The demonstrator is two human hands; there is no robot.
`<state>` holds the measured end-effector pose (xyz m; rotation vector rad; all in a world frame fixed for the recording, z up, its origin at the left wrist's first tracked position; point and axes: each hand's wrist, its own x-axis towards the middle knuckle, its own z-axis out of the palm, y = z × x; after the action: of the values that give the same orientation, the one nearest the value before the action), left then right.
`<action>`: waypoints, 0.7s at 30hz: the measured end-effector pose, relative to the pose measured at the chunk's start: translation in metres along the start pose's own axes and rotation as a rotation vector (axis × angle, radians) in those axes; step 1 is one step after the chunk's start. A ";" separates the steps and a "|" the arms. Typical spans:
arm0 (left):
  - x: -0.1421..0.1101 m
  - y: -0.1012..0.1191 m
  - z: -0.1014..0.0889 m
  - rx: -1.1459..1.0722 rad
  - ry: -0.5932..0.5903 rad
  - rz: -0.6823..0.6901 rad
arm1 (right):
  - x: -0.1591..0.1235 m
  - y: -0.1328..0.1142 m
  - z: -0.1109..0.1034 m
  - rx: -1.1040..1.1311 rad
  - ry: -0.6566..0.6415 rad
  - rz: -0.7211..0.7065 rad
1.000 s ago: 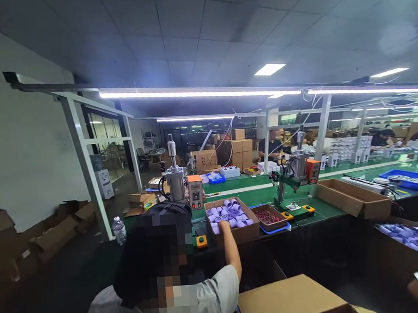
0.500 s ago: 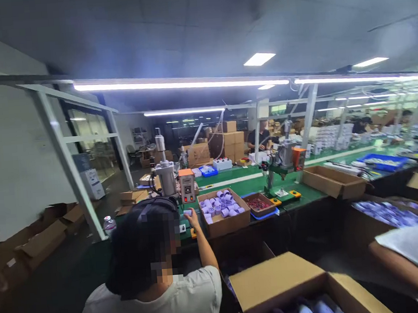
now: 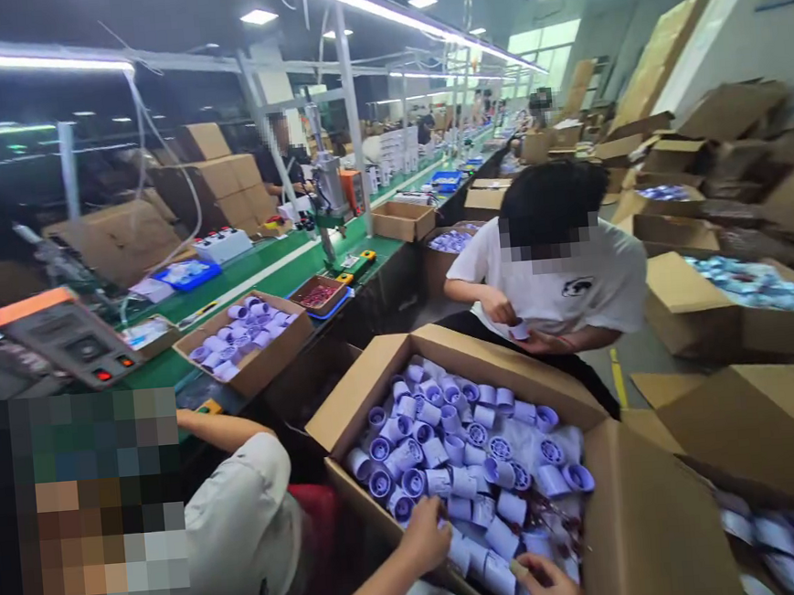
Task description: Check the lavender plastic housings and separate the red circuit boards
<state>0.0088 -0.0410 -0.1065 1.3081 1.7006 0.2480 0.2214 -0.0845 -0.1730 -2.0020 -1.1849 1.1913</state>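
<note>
Below me a large cardboard box [image 3: 370, 393] stands with its flaps spread, full of pale purple plastic cylinders [image 3: 476, 434], several with spoked inner discs. My left hand [image 3: 424, 535] hovers over the box's near left side, its fingers curled together beside the cylinders; whatever they hold is hidden. At the bottom edge, my right hand [image 3: 549, 584] has thumb and forefinger bent toward each other over the cylinders. Anything small in that pinch is too unclear to name. Thin dark red wires [image 3: 558, 516] lie among the parts near the right side.
A co-worker in a white shirt [image 3: 607, 267] sits beyond the box, handling a purple cylinder [image 3: 519, 331]. Another person's sleeve [image 3: 250, 520] is close on my left. Along the green bench [image 3: 390, 250] stand a carton of cylinders [image 3: 271, 358] and a press [image 3: 328, 188]. Open cartons [image 3: 689, 297] crowd the right.
My view has swung right and down, from the seated co-worker and bench to the large box. Both my hands have come into view over it.
</note>
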 end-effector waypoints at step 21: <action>0.056 -0.028 -0.051 0.314 0.240 0.109 | 0.041 -0.040 0.027 -0.597 0.101 -0.137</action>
<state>-0.0471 0.0126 -0.1275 1.6594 1.9288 0.2137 0.1901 -0.0293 -0.1721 -2.3090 -1.7406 0.7048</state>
